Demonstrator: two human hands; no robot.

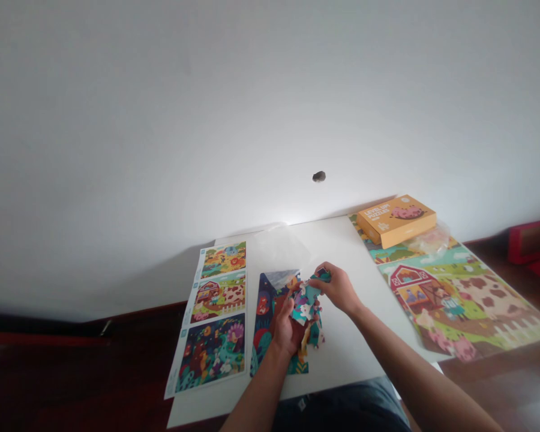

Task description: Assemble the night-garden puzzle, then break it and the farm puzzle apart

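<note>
Head cam looks down at a white bench (342, 354) pushed up against a plain white wall (207, 108), with a small dark mark (318, 176) on the wall above it.

Both my hands are busy over the middle of the bench. Left hand (285, 327) has its grip closed around a clump of joined puzzle pieces (306, 303), mostly teal and purple, held up just above the surface. Right hand (338, 287) comes in from the other side and pinches the top edge of that same clump with thumb and fingers. So both grips are grasping the pieces, neither one is loose.

Right under my hands sits the partly built dark puzzle (270, 312), night-blue with plants and little animals, lying flat; my left wrist covers part of it. Just left of that lies a reference sheet (213, 318) with three pictures stacked: a yellow savanna one at the top, a farm one in the middle, a dark jungle one at the bottom.

Over on the right a finished farm puzzle (459, 300) with a red barn and cows hangs partly off the bench edge. An orange puzzle box (396, 221) rests on its far corner, with a clear plastic bag (432, 240) just beside the box. Another clear bag (279, 246) lies near the wall behind the dark puzzle.
</note>
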